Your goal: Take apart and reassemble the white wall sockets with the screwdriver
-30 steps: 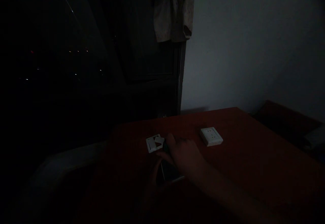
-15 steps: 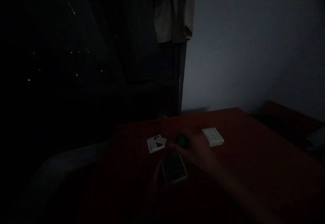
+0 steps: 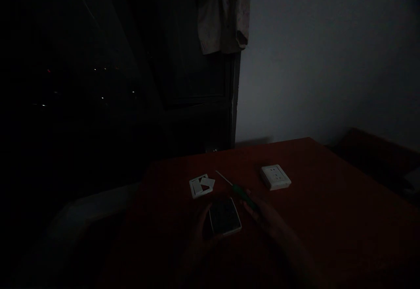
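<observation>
In dim light, my left hand (image 3: 201,233) grips the left and near edges of a dark square switch box (image 3: 225,216) with a pale rim. My right hand (image 3: 265,215) is to its right, its fingers round the end of a green-handled screwdriver (image 3: 242,194). The metal shaft points away to the upper left, its tip apart from the box. Just beyond the box lies a white switch frame (image 3: 196,194), with small white plates (image 3: 207,181) on it.
A white wall socket (image 3: 276,177) rests on the reddish-brown table (image 3: 328,201), to the right of my hands. Behind the table are a pale wall (image 3: 311,61), a dark window (image 3: 98,140) and a hanging cloth (image 3: 223,18).
My right hand has drawn back to the lower right from above the box. The screwdriver now lies slanted in it, its shaft in view. My left hand keeps its hold on the box.
</observation>
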Tool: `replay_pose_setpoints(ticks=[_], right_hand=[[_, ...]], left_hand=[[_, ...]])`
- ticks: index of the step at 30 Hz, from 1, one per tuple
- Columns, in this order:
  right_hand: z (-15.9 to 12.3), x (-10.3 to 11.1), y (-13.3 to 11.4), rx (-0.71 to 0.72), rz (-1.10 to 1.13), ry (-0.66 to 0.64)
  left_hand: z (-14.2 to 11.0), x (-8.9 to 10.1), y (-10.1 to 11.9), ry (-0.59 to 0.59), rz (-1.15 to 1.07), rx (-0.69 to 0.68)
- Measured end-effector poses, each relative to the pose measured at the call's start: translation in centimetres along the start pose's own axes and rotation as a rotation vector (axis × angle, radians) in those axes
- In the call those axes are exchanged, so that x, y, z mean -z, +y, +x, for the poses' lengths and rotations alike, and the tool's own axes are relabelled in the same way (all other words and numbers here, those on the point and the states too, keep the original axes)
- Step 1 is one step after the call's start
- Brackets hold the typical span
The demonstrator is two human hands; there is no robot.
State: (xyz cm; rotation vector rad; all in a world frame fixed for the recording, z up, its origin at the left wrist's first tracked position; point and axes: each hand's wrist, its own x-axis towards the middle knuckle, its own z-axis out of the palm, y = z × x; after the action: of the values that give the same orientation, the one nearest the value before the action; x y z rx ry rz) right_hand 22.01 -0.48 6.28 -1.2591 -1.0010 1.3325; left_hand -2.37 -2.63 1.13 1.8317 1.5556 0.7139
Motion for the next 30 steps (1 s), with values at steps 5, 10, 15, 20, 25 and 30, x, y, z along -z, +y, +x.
replay_pose_setpoints(ticks=[5,10,15,20,25,30], right_hand=[[0.5,-0.5,-0.3,-0.051,0.157,-0.007],[0.3,-0.4,-0.1,-0.071,0.32,-0.026],[1.9,-0.5,2.4,-0.198,0.548,-0.005],[2.7,-0.3,4.0,-0.241,0.59,-0.1],[2.6,-0.4,4.3,-0.223,0.486,-0.176],[2.5,-1.0,4.5,-0.132,0.304,-0.171]], left_hand=[[0.2,0.0,-0.5,0.0,0.025,-0.031],[0.4,0.4,-0.8,-0.003,0.003,-0.074],[1.2,1.9,-0.2,-0.01,-0.001,-0.066],[3.0,3.0,-0.5,0.101,0.12,0.0],[5.4,3.7,-0.8,0.184,0.217,-0.008],[7.8,3.7,0.3,0.179,0.361,-0.052]])
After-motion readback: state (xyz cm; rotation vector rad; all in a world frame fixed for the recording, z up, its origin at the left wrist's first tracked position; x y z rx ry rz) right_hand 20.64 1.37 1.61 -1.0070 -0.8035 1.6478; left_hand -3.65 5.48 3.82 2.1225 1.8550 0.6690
